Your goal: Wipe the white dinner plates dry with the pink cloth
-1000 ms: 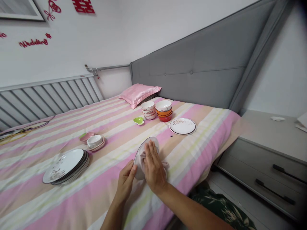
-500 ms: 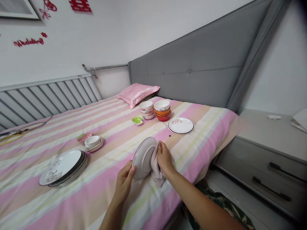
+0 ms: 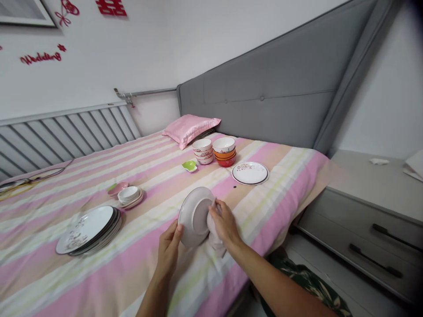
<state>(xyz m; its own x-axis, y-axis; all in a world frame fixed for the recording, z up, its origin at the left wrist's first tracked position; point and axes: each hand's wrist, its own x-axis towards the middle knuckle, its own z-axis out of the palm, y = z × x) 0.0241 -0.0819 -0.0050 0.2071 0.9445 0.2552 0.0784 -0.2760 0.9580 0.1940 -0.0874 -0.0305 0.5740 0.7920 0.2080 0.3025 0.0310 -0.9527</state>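
Held plate: between the two hands above the bed, tilted, its pale underside (image 3: 199,216) and raised foot ring turned toward the person.
Left grip (image 3: 168,244): narrow, holding the plate by its left rim, thumb on the underside.
Right grip (image 3: 226,224): narrow, holding a bunched cloth against the plate's right edge; the fingers behind the cloth are partly hidden.
Cloth (image 3: 214,235): pale pink, just left of the right grip, its lower end hanging beneath it.
Dark speck (image 3: 235,187): a small item beyond the right grip, too small to identify.
Flat plate (image 3: 250,173): lying beyond the right grip and to its right, white with a dark rim and a brown floral print.
Green dish (image 3: 189,166): beyond both grips, small.
Bowl stacks: farther beyond the grips, side by side; patterned white bowls (image 3: 203,152) at left, a white bowl over orange and red bowls (image 3: 225,156) at right.
Small white bowls (image 3: 128,193): nested on pinkish dishes, left of the left grip and beyond it.
Plate stack (image 3: 87,226): well to the left grip's left, dark edges, floral print on top.
Striped bedspread (image 3: 132,273): under the grips and the dishes.
Pink pillow (image 3: 191,128): far beyond the grips, near the grey headboard (image 3: 264,101).
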